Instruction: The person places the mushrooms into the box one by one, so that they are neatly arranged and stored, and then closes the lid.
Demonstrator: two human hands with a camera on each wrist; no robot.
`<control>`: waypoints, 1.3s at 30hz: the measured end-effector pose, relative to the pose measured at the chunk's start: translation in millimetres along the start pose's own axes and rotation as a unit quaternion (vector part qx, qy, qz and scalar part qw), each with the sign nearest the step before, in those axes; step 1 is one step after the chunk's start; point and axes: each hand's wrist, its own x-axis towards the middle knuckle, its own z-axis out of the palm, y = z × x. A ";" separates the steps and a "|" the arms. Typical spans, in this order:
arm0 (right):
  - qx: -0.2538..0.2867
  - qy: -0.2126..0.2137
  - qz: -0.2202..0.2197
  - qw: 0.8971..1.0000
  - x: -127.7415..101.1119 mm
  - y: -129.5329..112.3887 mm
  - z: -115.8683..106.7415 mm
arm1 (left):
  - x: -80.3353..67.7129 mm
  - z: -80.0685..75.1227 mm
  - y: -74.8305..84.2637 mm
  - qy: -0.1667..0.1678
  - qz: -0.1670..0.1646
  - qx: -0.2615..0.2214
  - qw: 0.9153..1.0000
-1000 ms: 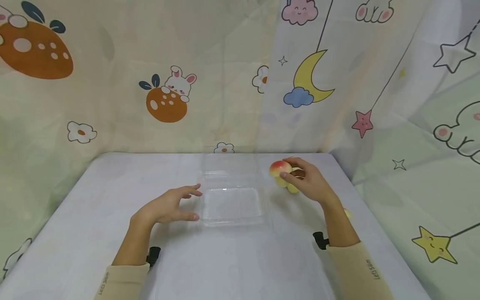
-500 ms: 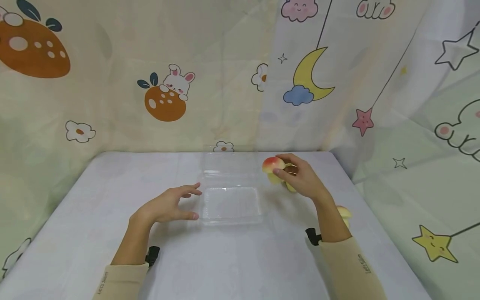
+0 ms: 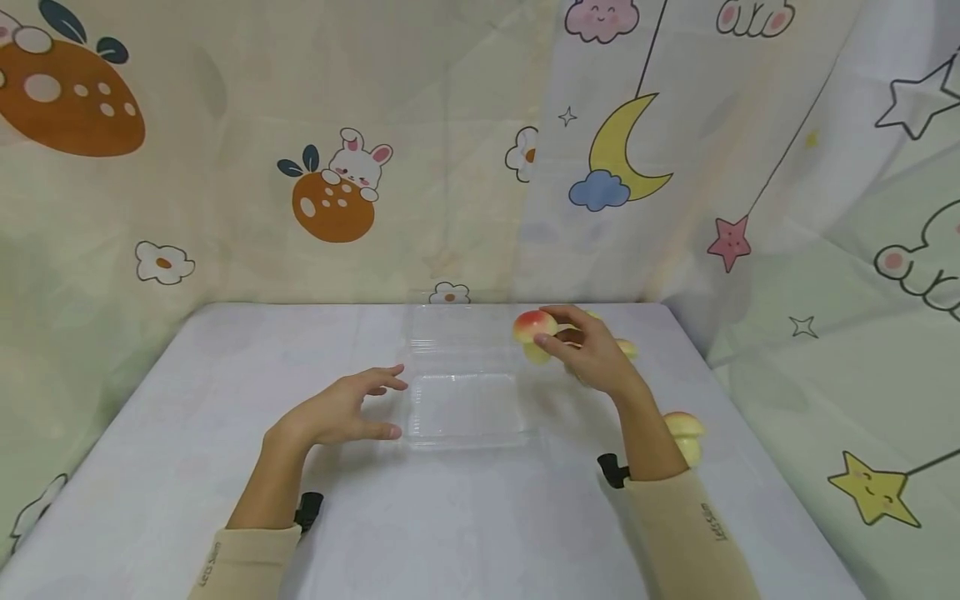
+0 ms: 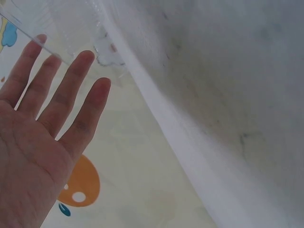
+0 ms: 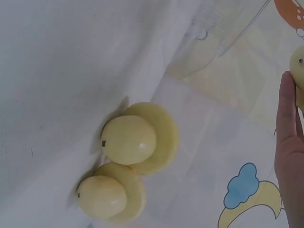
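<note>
My right hand (image 3: 591, 354) pinches a toy mushroom (image 3: 534, 325) with a red-and-yellow cap and pale stem, held up by the right side of a clear plastic clamshell box (image 3: 467, 443). The box lies unfolded, lid part at the back. Only a sliver of the held mushroom (image 5: 298, 71) shows at the right edge of the right wrist view. My left hand (image 3: 330, 410) is at the box's left side, fingers and thumb apart and holding nothing. In the left wrist view, the fingertips of the left hand (image 4: 47, 133) overlap the clear plastic edge.
A yellow mushroom (image 3: 627, 347) shows partly behind my right hand. Another mushroom (image 3: 684, 429) stands beside the right forearm. In the right wrist view, two pale mushrooms, an upper one (image 5: 128, 140) and a lower one (image 5: 102, 197), sit close together on the white tablecloth (image 5: 47, 118).
My right hand has moved left with the mushroom, toward the box. More of the mushrooms behind the hand and beside the forearm now shows. The left hand has hardly moved.
</note>
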 end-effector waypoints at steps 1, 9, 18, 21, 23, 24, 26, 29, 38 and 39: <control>-0.001 -0.002 -0.001 1.000 0.9 -0.3 1.1 | 0.1 0.1 -0.3 0.000 -0.001 0.001 1.000; 0.005 -0.012 -0.010 1.000 5.7 -1.7 6.4 | 0.5 1.3 -2.3 0.001 -0.003 0.004 1.000; 0.001 -0.024 -0.006 1.000 6.9 -1.4 8.1 | 4.7 2.6 1.6 -0.006 -0.006 -0.004 1.000; 0.019 -0.030 -0.009 0.999 9.5 -0.3 12.9 | 2.9 1.7 1.8 -0.004 -0.013 -0.003 1.000; 0.026 -0.030 -0.011 0.999 11.1 0.9 16.6 | 1.4 1.0 1.7 -0.003 -0.016 -0.001 1.000; 0.028 -0.030 -0.012 0.999 11.7 1.4 18.3 | 0.8 0.7 1.7 -0.003 -0.016 0.001 1.000; 0.035 -0.031 -0.014 0.999 12.1 2.2 21.7 | -0.4 1.1 1.3 -0.002 -0.015 0.002 1.000; 0.040 -0.034 -0.012 0.999 11.9 2.1 26.3 | -0.9 1.6 0.6 -0.003 -0.011 0.006 1.000; 0.025 -0.045 -0.009 0.999 15.4 -1.2 38.9 | 0.6 0.1 -0.7 -0.001 -0.015 0.010 1.000; 0.025 -0.048 -0.009 0.998 15.7 -1.3 40.6 | 0.2 0.1 -0.8 -0.002 -0.016 0.010 1.000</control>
